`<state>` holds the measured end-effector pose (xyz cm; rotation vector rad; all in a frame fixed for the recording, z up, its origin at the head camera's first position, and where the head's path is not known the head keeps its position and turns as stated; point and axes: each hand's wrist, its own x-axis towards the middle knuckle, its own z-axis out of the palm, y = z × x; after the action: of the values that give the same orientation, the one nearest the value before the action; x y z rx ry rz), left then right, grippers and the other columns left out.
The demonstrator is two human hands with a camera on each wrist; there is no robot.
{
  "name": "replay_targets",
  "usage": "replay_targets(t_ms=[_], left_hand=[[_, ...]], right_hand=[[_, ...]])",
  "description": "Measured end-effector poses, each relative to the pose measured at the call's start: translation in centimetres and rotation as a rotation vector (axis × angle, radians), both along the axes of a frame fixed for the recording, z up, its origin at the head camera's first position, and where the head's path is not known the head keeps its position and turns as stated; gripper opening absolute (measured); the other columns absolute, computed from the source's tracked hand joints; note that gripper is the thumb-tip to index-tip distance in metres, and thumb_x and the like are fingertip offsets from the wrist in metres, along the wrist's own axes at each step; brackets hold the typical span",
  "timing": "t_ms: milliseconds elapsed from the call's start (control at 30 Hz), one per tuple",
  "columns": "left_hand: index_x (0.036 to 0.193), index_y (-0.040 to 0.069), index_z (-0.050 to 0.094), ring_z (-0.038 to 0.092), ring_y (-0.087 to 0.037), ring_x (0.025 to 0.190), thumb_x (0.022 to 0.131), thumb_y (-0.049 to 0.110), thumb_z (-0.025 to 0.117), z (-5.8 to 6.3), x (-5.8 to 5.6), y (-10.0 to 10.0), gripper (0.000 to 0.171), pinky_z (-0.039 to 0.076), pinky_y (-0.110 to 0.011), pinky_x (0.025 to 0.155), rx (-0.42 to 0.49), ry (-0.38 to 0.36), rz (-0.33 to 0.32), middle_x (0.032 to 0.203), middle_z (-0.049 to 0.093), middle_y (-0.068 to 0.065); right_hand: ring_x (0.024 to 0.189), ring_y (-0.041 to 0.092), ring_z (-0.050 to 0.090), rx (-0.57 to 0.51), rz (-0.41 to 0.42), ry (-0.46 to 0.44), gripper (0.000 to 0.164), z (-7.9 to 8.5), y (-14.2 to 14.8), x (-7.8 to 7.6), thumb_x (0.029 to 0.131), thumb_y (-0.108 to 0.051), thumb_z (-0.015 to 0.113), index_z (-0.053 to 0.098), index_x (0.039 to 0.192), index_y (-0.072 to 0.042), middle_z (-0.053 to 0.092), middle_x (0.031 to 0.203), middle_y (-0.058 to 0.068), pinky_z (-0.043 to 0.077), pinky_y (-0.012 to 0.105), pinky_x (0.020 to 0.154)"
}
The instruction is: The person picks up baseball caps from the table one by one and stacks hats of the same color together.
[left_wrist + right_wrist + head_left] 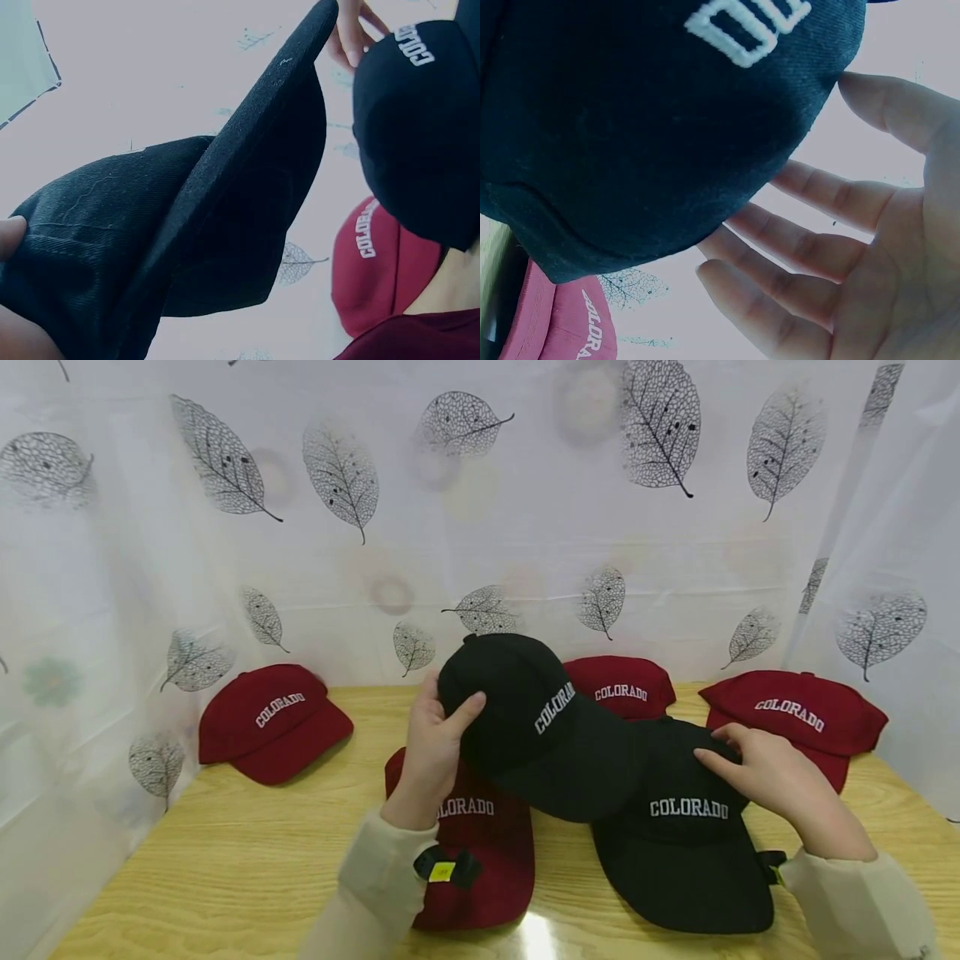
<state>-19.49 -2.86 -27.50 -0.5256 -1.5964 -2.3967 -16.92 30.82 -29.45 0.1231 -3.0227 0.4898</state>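
Observation:
My left hand (435, 747) grips the back of a black cap (510, 681), thumb on the outside of its crown. This cap is tilted and raised, its brim slanting down to the right. A second black cap (686, 881) with white COLORADO lettering rests on the table, partly overlapped by that brim. At its crown is my right hand (780, 777), fingers spread and loosely bent. In the right wrist view the fingers (817, 255) reach behind the cap's edge and the thumb meets its side. Beneath my left wrist lies a dark red cap (480, 889), partly hidden.
More dark red caps stand along the back of the wooden table (247, 852): a left cap (273, 727), a middle cap (618, 681) partly covered by the black ones, and a right cap (802, 714). A white leaf-print curtain (480, 527) hangs behind.

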Motion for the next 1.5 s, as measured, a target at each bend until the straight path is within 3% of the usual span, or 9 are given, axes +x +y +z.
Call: replay_targets(t_ms=[333,533,800,1000,1233,1333,1500], left_hand=[[0.101,0.002,0.043,0.056,-0.019,0.090,0.084,-0.007,0.051,0.1,0.2,0.6,0.021,0.045,-0.034,0.079,-0.045,0.005,-0.026,0.099,0.056,-0.009],[0.103,0.001,0.044,0.058,-0.019,0.088,0.084,-0.008,0.051,0.0,0.3,1.0,0.022,0.046,-0.035,0.078,-0.062,0.006,-0.054,0.099,0.058,-0.009],[0.113,-0.002,0.042,0.053,-0.021,0.097,0.085,-0.007,0.051,-0.3,0.4,1.1,0.030,0.042,-0.037,0.085,-0.175,0.069,-0.146,0.109,0.054,-0.014],[0.114,-0.002,0.041,0.054,-0.023,0.098,0.085,-0.003,0.052,-0.5,0.7,1.0,0.031,0.043,-0.038,0.085,-0.241,0.070,-0.256,0.111,0.054,-0.016],[0.109,-0.005,0.041,0.056,-0.021,0.092,0.085,-0.005,0.052,-0.8,0.8,1.2,0.027,0.045,-0.038,0.082,-0.243,0.135,-0.388,0.103,0.056,-0.012],[0.106,-0.006,0.040,0.055,-0.020,0.090,0.084,-0.007,0.052,-0.9,0.9,1.3,0.025,0.045,-0.036,0.080,-0.248,0.167,-0.422,0.098,0.057,-0.007],[0.105,-0.009,0.039,0.054,-0.019,0.086,0.084,-0.002,0.055,-1.3,0.9,1.6,0.027,0.046,-0.033,0.077,-0.255,0.237,-0.488,0.094,0.056,-0.003]], right_hand=[[0.087,0.038,0.052,-0.015,0.000,0.004,0.064,-0.1,0.1,0.1,0.083,-0.048,0.053,0.050,0.111,0.009,0.055,0.097,0.027,0.042,0.052,0.069],[0.086,0.038,0.053,-0.050,-0.014,0.053,0.056,0.1,-0.1,0.2,0.084,-0.042,0.054,0.052,0.108,0.009,0.057,0.096,0.027,0.042,0.052,0.069],[0.082,0.036,0.051,-0.137,-0.058,0.204,0.038,0.5,-0.5,0.8,0.086,-0.029,0.056,0.056,0.103,0.005,0.058,0.094,0.024,0.043,0.051,0.066],[0.083,0.033,0.049,-0.228,-0.037,0.265,0.029,0.9,-0.8,1.4,0.087,-0.026,0.055,0.058,0.101,0.000,0.057,0.096,0.021,0.042,0.048,0.066],[0.079,0.019,0.057,-0.405,0.076,0.207,0.029,1.2,-1.3,1.7,0.089,-0.024,0.052,0.055,0.109,-0.002,0.057,0.099,0.012,0.045,0.025,0.066],[0.084,0.007,0.058,-0.553,0.198,0.202,0.026,1.2,-1.8,1.8,0.091,-0.014,0.050,0.052,0.110,0.003,0.057,0.102,0.002,0.044,0.014,0.069],[0.098,0.004,0.053,-0.754,0.400,0.215,0.025,1.0,-2.6,1.7,0.093,-0.002,0.040,0.046,0.115,0.009,0.055,0.111,-0.006,0.042,0.015,0.078]])
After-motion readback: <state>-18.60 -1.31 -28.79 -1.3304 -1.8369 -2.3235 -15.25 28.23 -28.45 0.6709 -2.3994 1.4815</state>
